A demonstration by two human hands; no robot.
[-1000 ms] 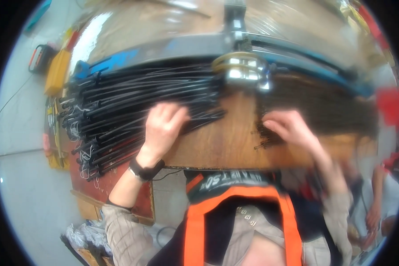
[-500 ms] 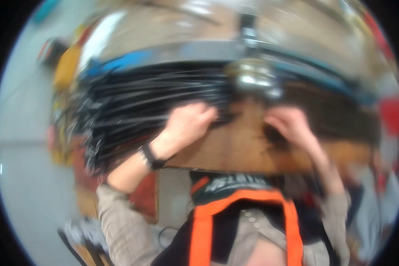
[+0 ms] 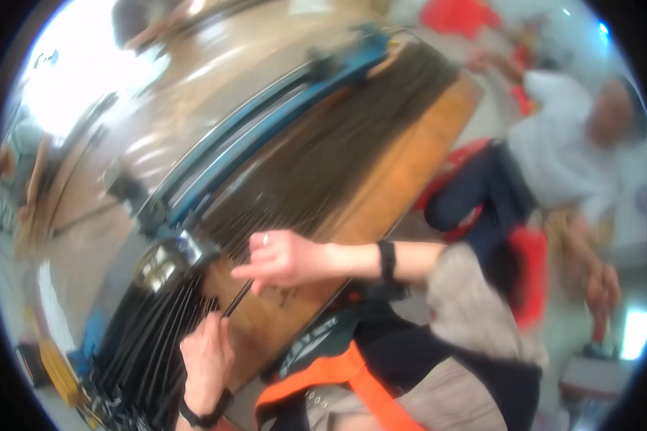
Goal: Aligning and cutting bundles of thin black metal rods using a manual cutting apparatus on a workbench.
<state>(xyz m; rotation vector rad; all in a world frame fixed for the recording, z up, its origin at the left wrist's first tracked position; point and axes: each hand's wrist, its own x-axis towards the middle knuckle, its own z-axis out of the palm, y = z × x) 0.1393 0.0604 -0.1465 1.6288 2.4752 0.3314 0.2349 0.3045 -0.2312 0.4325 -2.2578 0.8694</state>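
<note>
A thin dark rod (image 3: 237,298) spans the short gap between my two hands over the wooden bench (image 3: 266,327). My left hand (image 3: 207,355) is closed on its near end. My right hand (image 3: 284,260), with a ring on one finger, has its fingers curled round the far end, though blur hides the exact grip. Just beyond my hands sits a shiny round metal fixture (image 3: 167,264) on a blue metal rail (image 3: 219,169). Black rods (image 3: 140,352) lie bundled to the left. A wide layer of thin brown-black rods (image 3: 323,158) covers the bench to the right.
On the right, a person in a light shirt (image 3: 561,144) sits on a red chair (image 3: 528,276) close to the bench. Another person (image 3: 25,158) is at the far left edge. A yellow object (image 3: 59,370) stands at the lower left, beyond the black rods.
The view has swung to the right, bringing the seated person into sight. My hands, previously apart beside the fixture, are now closer together with the thin rod between them.
</note>
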